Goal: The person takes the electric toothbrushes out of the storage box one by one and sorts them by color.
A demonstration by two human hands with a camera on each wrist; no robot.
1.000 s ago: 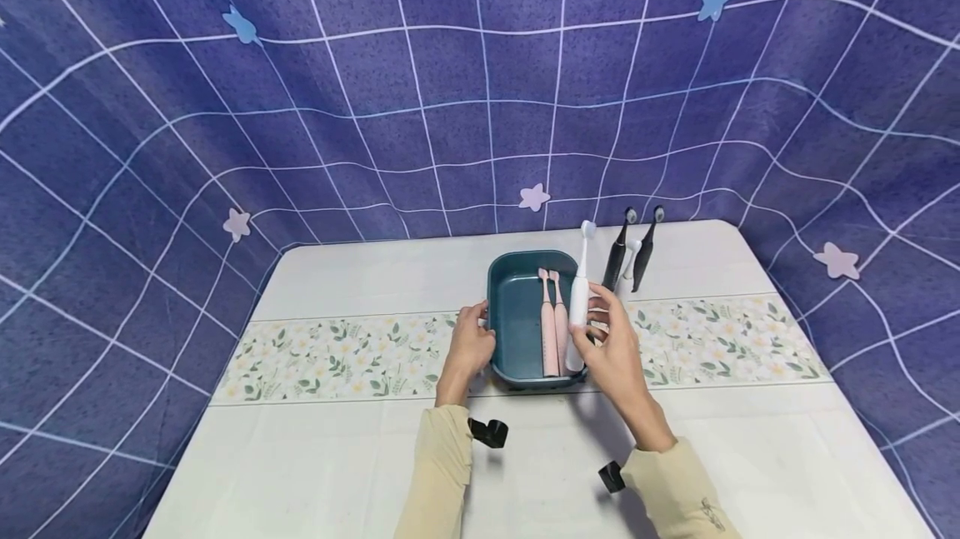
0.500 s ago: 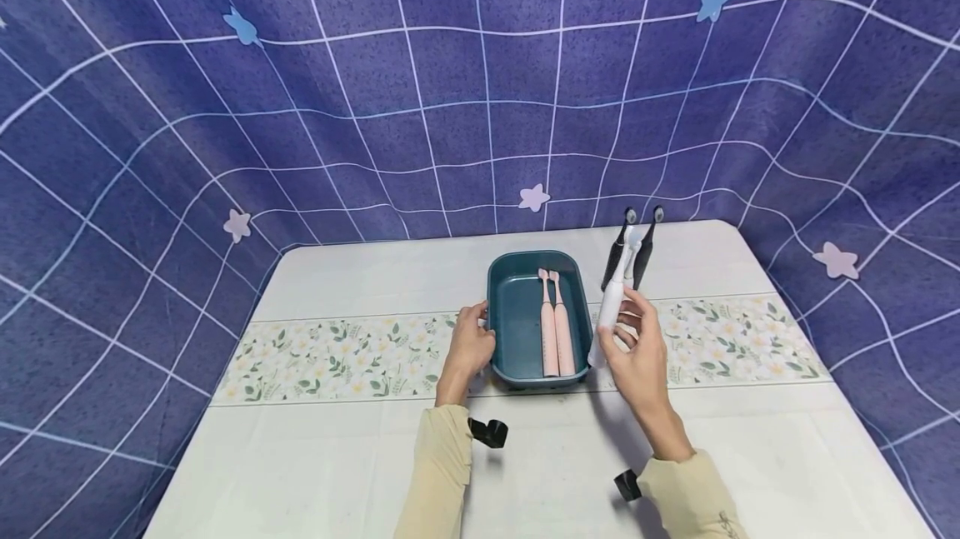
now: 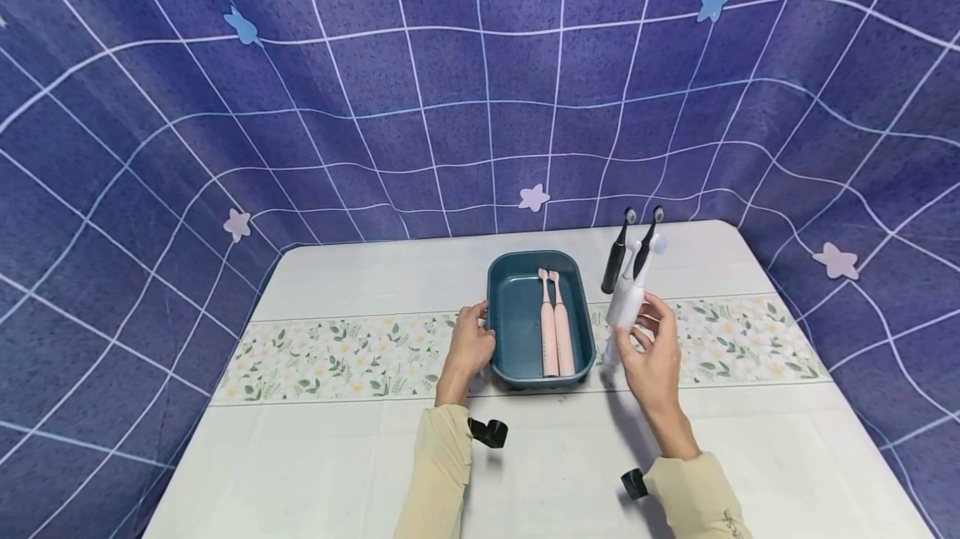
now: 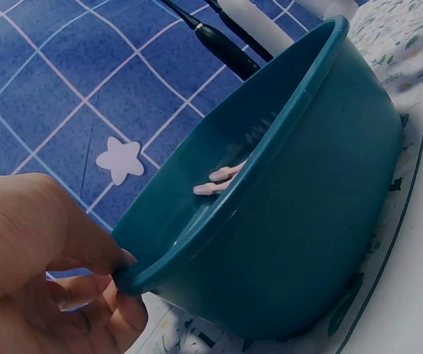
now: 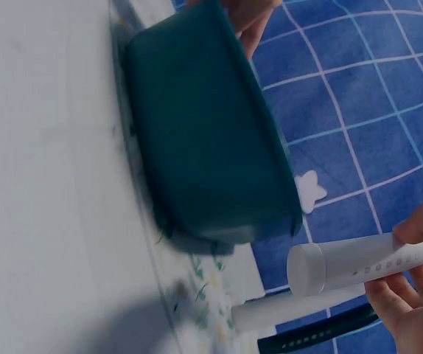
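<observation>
My right hand (image 3: 654,356) grips a white electric toothbrush (image 3: 633,306) by its handle, to the right of a dark teal tub (image 3: 516,326). In the right wrist view the held toothbrush (image 5: 344,264) shows its round base, with thumb and fingers on either side of the handle. A second white toothbrush (image 3: 619,299) stands just behind it, partly covered in the head view. With thumb and fingers my left hand (image 3: 471,345) pinches the tub's left rim (image 4: 132,280). Inside the tub, two pink toothbrushes (image 3: 562,335) lie side by side along its right half.
A black toothbrush (image 3: 615,262) and another black toothbrush (image 3: 643,252) stand upright behind the white ones. The white table (image 3: 337,460) has a flowered band (image 3: 345,356) across it. A blue checked curtain (image 3: 420,131) rises behind and at both sides.
My right hand has carried the white toothbrush out of the tub and rightward, to the front of the standing toothbrushes. The left hand and the tub have stayed in place.
</observation>
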